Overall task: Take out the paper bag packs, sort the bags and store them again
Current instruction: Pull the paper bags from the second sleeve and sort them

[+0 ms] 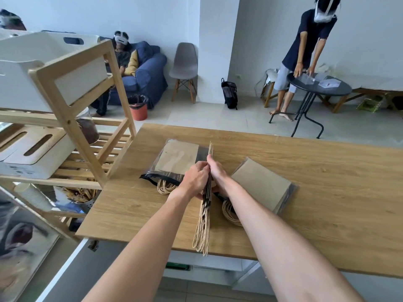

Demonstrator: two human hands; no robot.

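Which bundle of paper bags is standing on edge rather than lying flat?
The stack of bags pressed between the left hand and right hand; the two plastic-wrapped packs lie flat.

Your wooden counter (327,171) carries two plastic-wrapped packs of paper bags lying flat: one pack (174,158) on the left, the other pack (261,184) on the right, well apart.

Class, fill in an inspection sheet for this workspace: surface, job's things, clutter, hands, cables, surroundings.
Surface: wooden table, mostly bare.
Job's things: stack of paper bags held on edge, rope handles toward the person; left pack and right pack lie flat in plastic.
Clutter: nothing seen.
Hands: left hand and right hand grip the stack from both sides.
Cables: nothing seen.
Surroundings: wooden shelf at left; seated person; standing person at round table.
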